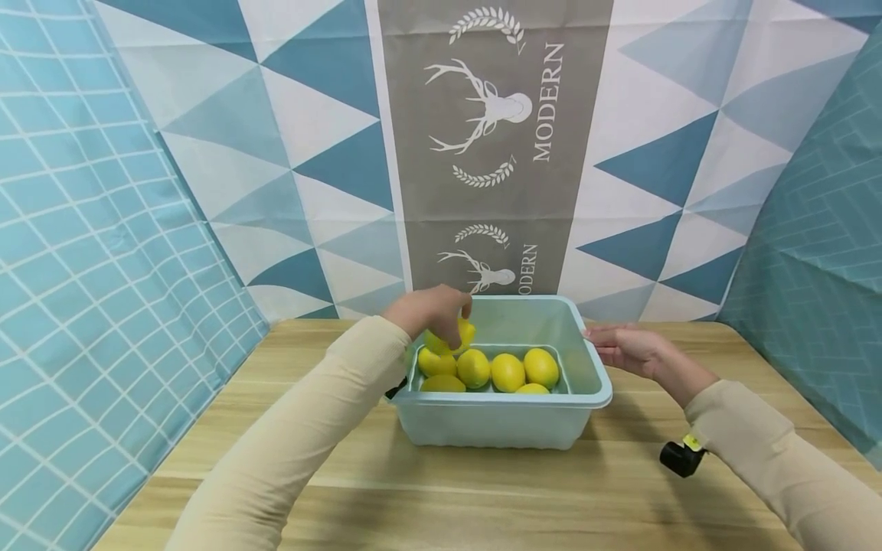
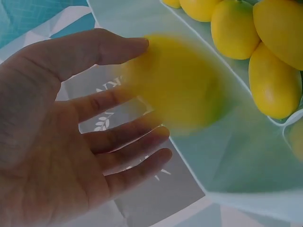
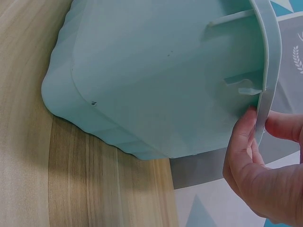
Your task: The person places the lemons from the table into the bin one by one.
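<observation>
A yellow lemon [image 1: 451, 337] is at the fingertips of my left hand [image 1: 436, 310], above the left part of a pale blue-green plastic tub [image 1: 489, 421]. In the left wrist view this lemon [image 2: 184, 85] is blurred; the thumb and spread, nearly straight fingers of the left hand [image 2: 66, 123] lie along its near side, with the index fingertip hard to make out. Several more lemons [image 1: 507, 373] lie in the tub. At the tub's right side, my right hand [image 1: 634, 352] pinches the rim [image 3: 271, 61] between thumb and fingers.
The tub stands on a wood-grain table [image 1: 441, 497], near its back edge. Behind rises a patterned cloth [image 1: 331, 153], with blue cloths on the left and right. A small black device [image 1: 682, 458] hangs below the right wrist.
</observation>
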Available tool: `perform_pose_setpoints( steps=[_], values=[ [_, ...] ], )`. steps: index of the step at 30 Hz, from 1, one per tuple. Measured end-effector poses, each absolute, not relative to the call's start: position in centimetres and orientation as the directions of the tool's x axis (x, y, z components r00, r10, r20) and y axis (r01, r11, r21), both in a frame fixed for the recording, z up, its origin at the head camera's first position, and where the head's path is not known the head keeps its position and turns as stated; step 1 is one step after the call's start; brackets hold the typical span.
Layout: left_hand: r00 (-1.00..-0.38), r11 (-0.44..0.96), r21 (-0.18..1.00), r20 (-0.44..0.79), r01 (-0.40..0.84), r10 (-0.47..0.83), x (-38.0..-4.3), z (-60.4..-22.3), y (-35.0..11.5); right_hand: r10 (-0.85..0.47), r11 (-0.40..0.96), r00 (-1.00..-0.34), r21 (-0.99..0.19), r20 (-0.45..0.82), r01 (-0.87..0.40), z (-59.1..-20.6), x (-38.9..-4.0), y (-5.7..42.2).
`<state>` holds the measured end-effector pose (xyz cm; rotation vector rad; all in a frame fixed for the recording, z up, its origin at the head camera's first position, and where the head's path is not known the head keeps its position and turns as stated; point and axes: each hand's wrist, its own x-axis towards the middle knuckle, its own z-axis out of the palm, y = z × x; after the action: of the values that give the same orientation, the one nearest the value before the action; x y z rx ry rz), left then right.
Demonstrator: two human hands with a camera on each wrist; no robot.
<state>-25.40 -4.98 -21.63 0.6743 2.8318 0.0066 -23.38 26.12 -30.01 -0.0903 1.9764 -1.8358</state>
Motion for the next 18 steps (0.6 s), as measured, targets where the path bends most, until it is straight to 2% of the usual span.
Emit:
perform_pose_setpoints(
  steps=[8, 12, 18],
  values=[
    [-0.870, 0.885, 0.033, -0.171, 0.465, 0.463, -25.7, -21.0, -6.7, -0.343, 0.129, -0.897, -0.960, -0.277, 0.247, -30.1, -23.6, 26.2],
    [-0.865, 0.869, 0.058, -0.077, 0.492, 0.495, -26.0, -21.1, -8.7, -0.344, 0.130, -0.897, -0.960, -0.278, 0.248, -30.1, -23.7, 26.3],
    [-0.898, 0.889, 0.126, 0.054, 0.441, 0.438, -25.8, -21.6, -12.6, -0.351, 0.124, -0.895, -0.961, -0.274, 0.246, -30.0, -23.6, 26.2]
  ],
)
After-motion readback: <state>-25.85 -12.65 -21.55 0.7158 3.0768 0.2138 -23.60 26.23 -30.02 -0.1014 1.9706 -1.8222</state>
